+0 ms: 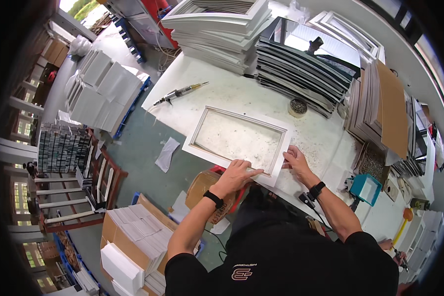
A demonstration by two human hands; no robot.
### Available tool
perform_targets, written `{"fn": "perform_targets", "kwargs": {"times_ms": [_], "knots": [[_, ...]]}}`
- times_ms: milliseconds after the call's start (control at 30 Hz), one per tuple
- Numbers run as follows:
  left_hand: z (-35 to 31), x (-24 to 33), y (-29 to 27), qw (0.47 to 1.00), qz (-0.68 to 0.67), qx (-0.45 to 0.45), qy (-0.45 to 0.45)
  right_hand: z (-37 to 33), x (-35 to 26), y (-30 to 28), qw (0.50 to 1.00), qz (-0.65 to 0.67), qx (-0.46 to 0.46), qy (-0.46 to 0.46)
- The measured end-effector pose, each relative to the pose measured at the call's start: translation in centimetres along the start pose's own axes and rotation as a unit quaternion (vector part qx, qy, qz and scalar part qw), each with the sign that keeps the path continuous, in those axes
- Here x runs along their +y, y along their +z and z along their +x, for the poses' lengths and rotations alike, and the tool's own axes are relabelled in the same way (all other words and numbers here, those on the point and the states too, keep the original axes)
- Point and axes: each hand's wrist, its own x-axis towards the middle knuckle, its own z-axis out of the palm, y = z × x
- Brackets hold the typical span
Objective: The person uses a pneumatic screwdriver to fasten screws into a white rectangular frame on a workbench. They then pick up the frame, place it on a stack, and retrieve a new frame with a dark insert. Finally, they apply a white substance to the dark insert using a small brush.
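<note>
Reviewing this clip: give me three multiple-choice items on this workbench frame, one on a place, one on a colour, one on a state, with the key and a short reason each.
1. Where does the small round tin of metal bits stand?
A. Beyond the white rectangular picture frame, by the dark stack of sheets
B. On the floor
C. Inside the frame

2. What colour is the small open box at the table's right edge?
A. Red
B. Teal
C. Yellow

3. How do the hands meet the frame?
A. Both lift it upright
B. Only one touches it
C. Both press flat on its near edge

Key: 1 A, the tin sits on the white table past the frame's far corner. 2 B, its walls are teal. 3 C, the left hand and right hand lie on the near rail while the frame lies flat.
</note>
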Motion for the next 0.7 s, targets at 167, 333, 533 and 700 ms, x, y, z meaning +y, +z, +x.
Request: {"fn": "perform_targets", "kwargs": {"times_ms": [167,333,533,700], "knots": [[2.1,-3.0,-0.6,1.0,-0.021,-0.005,0.014,2.6,0.1,0.5,0.998,-0.007,0.063,-0.009],[2.5,-5.3,0.4,0.997,-0.052,-0.051,-0.011,2.4,0.4,0.1,0.993,-0.053,0.098,-0.038],[11.8,-3.6,-8.2,0.993,-0.06,0.106,0.001,-1.3,-9.7,-2.1,0.942,-0.098,0.233,-0.22],[27.1,-5.4,-17.0,0.964,0.002,0.264,0.017,-0.4,-21.7,-7.4,0.805,-0.21,0.397,-0.388]]}}
